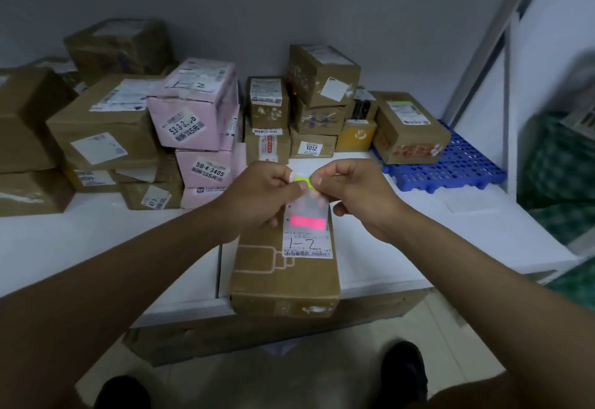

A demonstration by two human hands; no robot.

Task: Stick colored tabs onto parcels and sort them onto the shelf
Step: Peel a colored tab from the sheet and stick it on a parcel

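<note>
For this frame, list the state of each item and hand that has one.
Left hand: pinching the backing sheet.
Right hand: pinching the yellow-green tab.
Yellow-green tab: at the sheet's top, between both hands' fingertips.
Backing sheet: held up above the parcel.
Pink tab: on the sheet.
Brown parcel: lying flat, label up, marked 1-2.

Yellow-green tab [302,181], pink tab [307,222] — brown parcel [283,276], blue perforated pallet [450,167].

"1-2" on front parcel's label [307,243], "3012" — small box [311,148]
</note>
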